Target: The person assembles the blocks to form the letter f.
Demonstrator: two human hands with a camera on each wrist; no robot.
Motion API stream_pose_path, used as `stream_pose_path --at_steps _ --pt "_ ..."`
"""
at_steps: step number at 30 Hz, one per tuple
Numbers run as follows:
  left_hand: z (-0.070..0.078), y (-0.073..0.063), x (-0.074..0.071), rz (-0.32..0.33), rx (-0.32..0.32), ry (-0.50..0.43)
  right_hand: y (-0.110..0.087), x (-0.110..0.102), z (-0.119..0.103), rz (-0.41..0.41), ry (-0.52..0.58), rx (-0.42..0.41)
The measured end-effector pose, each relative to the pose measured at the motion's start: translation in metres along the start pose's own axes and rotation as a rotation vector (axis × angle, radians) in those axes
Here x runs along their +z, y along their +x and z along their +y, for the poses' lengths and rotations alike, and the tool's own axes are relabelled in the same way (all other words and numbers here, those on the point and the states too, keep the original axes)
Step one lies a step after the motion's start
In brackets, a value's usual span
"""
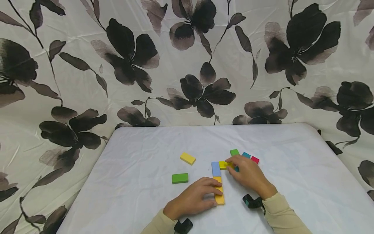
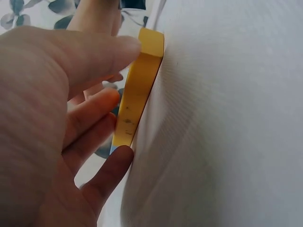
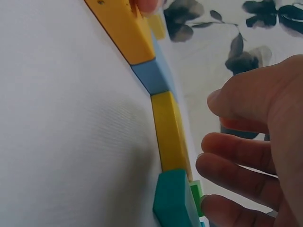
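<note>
My left hand (image 1: 198,196) rests its fingertips on an orange-yellow strip of block (image 1: 219,199). Its thumb touches that strip in the left wrist view; whether the strip is one block or two I cannot tell. Against its far end lies a light blue block (image 1: 216,169), and a yellow block (image 1: 223,165) runs rightward from there. My right hand (image 1: 248,170) hovers over the yellow block's right part, fingers loosely bent and apart from it. A teal block (image 3: 171,198) adjoins the yellow one in the right wrist view, mostly hidden by this hand in the head view.
Beyond the right hand lie a green block (image 1: 234,152), a blue block (image 1: 246,155) and a red block (image 1: 255,159). To the left are a yellow block (image 1: 188,158) and a green block (image 1: 180,178). White cloth (image 1: 131,188) covers the table; floral fabric hangs behind.
</note>
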State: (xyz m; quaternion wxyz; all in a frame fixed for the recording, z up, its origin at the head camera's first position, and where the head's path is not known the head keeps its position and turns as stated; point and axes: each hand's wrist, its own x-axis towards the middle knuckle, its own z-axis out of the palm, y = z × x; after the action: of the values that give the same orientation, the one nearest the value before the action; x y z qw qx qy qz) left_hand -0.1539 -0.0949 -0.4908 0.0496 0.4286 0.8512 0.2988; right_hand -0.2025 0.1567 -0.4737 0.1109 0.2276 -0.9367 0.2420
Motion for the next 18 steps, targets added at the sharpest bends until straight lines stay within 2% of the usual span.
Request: stream_pose_path --at_steps 6,11,18 --pt "-0.001 0.001 0.001 -0.005 0.005 0.02 -0.007 0.0 -0.005 -0.022 0.015 -0.024" --pt "-0.002 0.002 0.002 0.028 0.043 0.027 -0.011 0.0 -0.011 -0.046 0.03 -0.07" --pt "-0.002 0.0 0.003 0.083 0.063 -0.013 -0.016 0.002 -0.015 -0.065 0.032 -0.132"
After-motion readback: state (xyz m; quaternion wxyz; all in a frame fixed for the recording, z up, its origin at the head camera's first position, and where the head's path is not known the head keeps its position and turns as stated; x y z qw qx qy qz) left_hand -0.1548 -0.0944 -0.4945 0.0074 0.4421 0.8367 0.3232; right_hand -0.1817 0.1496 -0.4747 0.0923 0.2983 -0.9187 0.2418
